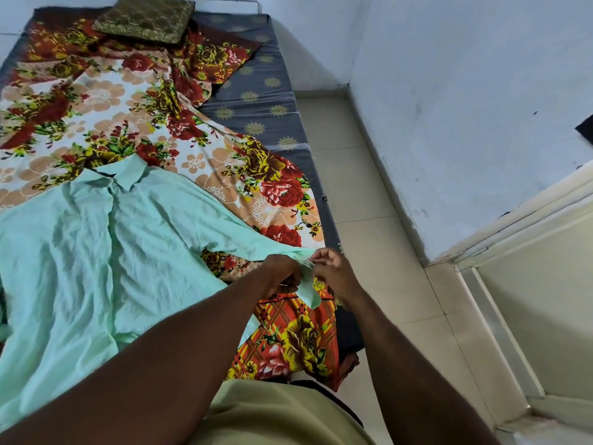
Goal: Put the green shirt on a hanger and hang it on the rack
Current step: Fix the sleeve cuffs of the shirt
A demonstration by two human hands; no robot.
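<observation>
My green shirt (96, 252) lies spread flat, front up, on the floral bedsheet (96, 101). Its collar points toward the far end of the bed and its right-side sleeve stretches out toward the bed's edge. Both my hands meet at the end of that sleeve, on the cuff (308, 289), which hangs a little between them. My left hand (282, 274) has its fingers curled round the cuff from the shirt side, gripping the cloth. My right hand (333, 271) pinches the cuff's upper edge between thumb and fingertips, with the other fingers bent loosely above. The cloth is bunched and small in view there, so I cannot tell whether a button sits under my fingers. The sheet lies rumpled over a grey patterned mattress (266, 101), bare along its right side. A dark gold-patterned cushion (144, 19) rests at the far end. Pale floor tiles (369, 203) run beside the bed, along a whitish wall (465, 91).
</observation>
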